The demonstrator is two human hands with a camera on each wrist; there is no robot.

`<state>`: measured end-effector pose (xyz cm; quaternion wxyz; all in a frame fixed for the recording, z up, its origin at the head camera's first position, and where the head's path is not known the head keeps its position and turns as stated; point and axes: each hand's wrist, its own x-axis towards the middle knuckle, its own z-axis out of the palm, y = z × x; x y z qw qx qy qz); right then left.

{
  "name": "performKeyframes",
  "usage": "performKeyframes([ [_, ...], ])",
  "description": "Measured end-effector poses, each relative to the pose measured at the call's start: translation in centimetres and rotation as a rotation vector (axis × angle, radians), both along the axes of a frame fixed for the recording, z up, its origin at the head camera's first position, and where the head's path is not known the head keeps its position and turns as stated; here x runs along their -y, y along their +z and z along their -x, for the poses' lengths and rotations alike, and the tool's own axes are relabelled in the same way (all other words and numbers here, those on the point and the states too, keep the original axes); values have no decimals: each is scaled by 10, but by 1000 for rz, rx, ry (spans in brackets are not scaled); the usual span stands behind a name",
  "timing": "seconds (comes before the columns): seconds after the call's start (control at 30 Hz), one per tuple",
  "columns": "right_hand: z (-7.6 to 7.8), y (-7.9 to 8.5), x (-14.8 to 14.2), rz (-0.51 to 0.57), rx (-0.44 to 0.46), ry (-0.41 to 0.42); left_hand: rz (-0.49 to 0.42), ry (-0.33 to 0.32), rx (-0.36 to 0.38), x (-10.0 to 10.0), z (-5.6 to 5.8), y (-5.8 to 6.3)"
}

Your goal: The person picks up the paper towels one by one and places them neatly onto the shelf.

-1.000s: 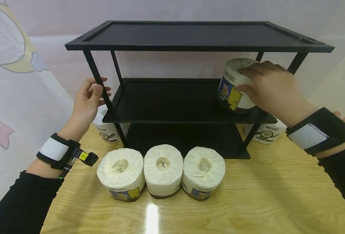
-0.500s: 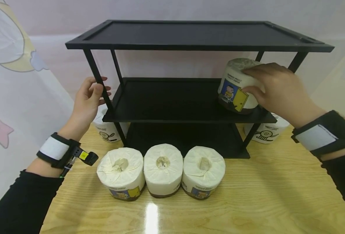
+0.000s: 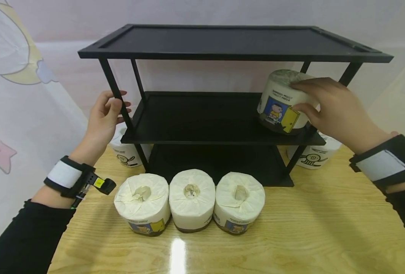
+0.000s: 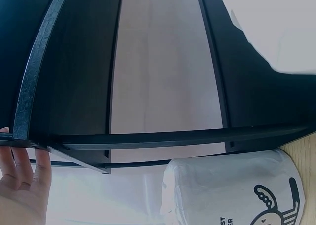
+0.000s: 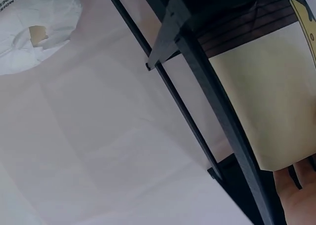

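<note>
A black three-tier shelf rack point(image 3: 236, 42) stands ahead of me. My left hand point(image 3: 101, 116) grips its front left post point(image 3: 110, 80), thumb in front and fingers behind; the left wrist view shows those fingers point(image 4: 42, 173) at the rack's edge. At the right end of the middle shelf point(image 3: 192, 118), my right hand point(image 3: 336, 108) holds a paper-wrapped toilet roll point(image 3: 274, 95) by its right side. The roll stands upright, its blue and yellow picture facing me. In the right wrist view, the roll's pale side point(image 5: 266, 87) shows behind a post.
Three wrapped toilet rolls stand in a row before the rack: left point(image 3: 144, 201), middle point(image 3: 192, 201) and right point(image 3: 238, 201). Beside the rack's base are another roll on the left point(image 3: 124, 151) and one on the right point(image 3: 313, 156). A printed curtain point(image 3: 34, 114) hangs behind the wooden table point(image 3: 308, 236).
The held roll has turned so its picture faces more to the front, and it has shifted slightly right. My right hand has moved right with it; the left hand stays put.
</note>
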<state>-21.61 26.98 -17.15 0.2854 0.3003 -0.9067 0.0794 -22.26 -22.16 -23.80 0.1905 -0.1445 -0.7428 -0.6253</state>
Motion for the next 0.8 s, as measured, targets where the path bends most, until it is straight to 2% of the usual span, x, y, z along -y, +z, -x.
performKeyframes([
  [0.8, -3, -4, -9, 28, 60, -33, 12, 40, 15, 0, 4, -1],
])
